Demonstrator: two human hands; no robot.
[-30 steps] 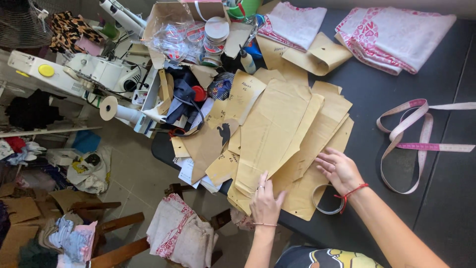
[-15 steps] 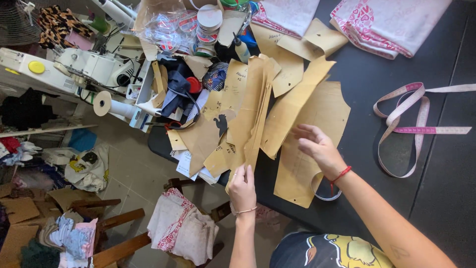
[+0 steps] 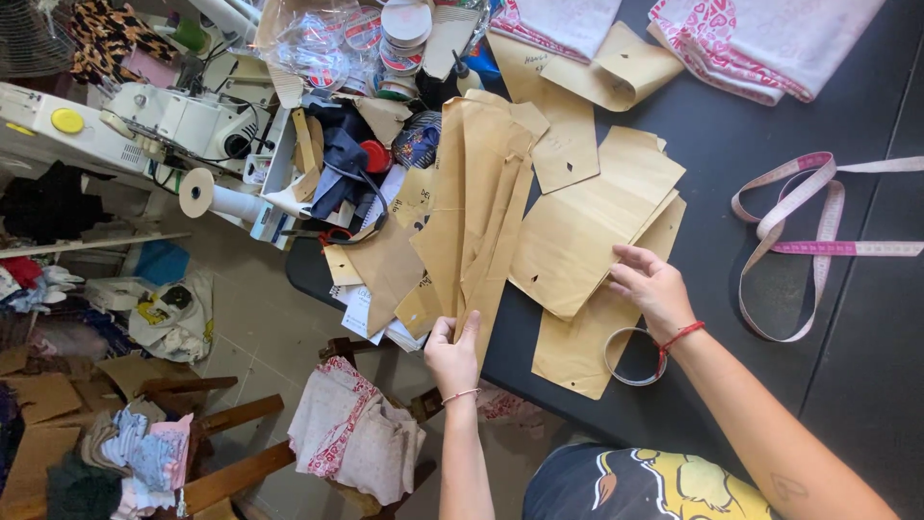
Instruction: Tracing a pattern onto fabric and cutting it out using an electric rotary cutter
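Between both hands [image 3: 452,351], brown paper patterns [image 3: 577,231]

- One view only, worn on the head, looking steeply down from close above.
- It faces the dark bench [image 3: 731,193] and, at left, the floor [image 3: 250,327] beside it.

Pink measuring tape [image 3: 818,241] on dark table [image 3: 751,144] — white sewing machine [image 3: 125,120] at left

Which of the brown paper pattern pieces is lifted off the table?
The bundle pinched in the left hand, the folded pattern stack; the pieces under the right hand lie flat.
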